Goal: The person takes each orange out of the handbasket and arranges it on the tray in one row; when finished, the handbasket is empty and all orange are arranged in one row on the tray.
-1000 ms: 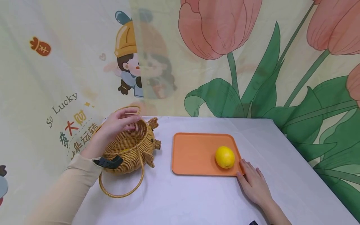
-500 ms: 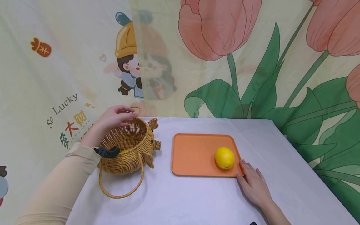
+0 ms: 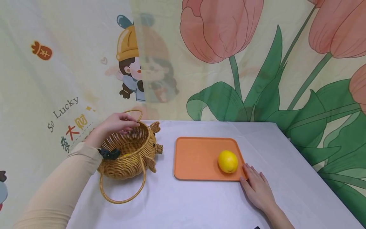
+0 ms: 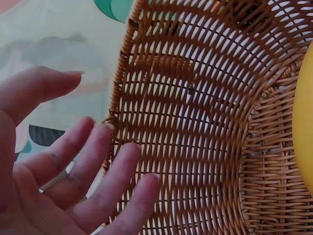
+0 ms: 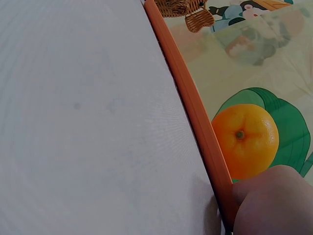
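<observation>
My left hand (image 3: 118, 123) hangs over the back rim of a wicker pig-shaped basket (image 3: 125, 168), its fingers loosely bent with nothing between them. Through the left wrist view, the fingertips overlap the basket's woven wall (image 4: 181, 122). Inside the basket lies a smooth yellow thing (image 4: 304, 122), mostly out of frame. On the right side of an orange tray (image 3: 194, 159) rests an orange (image 3: 227, 161), its stem end showing in the right wrist view. Around the tray's near right corner, my right hand (image 3: 258, 189) touches the edge, fingers fairly straight along the side, thumb at the front.
A white cloth covers the table (image 3: 183, 206). One basket handle (image 3: 123, 201) droops onto it at the front; the other handle (image 3: 132, 110) stands up behind. A printed curtain (image 3: 160, 63) with tulips and cartoon figures hangs behind the table.
My left hand has risen, then dipped a little, drifting slightly left over the basket. The right hand, tray and orange keep their places; the head view shifts slightly.
</observation>
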`<state>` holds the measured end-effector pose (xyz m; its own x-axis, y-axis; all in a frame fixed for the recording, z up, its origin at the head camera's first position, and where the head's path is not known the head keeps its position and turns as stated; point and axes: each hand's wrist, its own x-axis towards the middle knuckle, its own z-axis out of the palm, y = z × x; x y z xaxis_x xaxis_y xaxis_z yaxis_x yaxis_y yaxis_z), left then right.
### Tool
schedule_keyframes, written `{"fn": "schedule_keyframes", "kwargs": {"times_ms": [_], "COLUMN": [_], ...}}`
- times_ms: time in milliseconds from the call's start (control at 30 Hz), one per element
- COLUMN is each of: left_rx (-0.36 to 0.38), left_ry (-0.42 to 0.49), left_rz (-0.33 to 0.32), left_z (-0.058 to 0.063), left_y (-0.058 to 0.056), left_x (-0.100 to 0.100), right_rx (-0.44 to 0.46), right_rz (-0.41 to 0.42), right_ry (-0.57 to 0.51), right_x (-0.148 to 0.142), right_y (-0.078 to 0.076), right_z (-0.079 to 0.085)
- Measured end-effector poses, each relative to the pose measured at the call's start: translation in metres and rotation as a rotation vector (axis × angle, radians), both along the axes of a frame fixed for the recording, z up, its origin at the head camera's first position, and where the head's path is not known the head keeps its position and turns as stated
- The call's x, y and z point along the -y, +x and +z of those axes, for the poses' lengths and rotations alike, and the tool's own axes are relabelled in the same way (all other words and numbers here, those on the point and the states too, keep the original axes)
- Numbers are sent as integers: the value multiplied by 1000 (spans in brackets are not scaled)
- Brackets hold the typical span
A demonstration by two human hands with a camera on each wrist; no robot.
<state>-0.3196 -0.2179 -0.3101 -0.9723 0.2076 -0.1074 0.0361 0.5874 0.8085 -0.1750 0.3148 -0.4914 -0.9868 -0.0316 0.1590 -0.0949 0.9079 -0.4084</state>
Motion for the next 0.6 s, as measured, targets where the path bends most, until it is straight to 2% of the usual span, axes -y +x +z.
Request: {"fn": "schedule_keyframes", "kwargs": {"times_ms": [233,433,600], "left_rx": [248,415,468], "left_ry": [-37,-49,-104], "left_rz": [-127,-144,-130], "left_z": [-7,-17,-22], "left_y": [-6,-8,-8], "left_x": [6,17,22], "right_rx": [5,6,7], "right_rz": [-3,-1,-3], "right_ry": [-2,-3,-2], "right_x": [0,0,0], "right_y": [0,0,0], "right_z": [-1,-1,0]}}
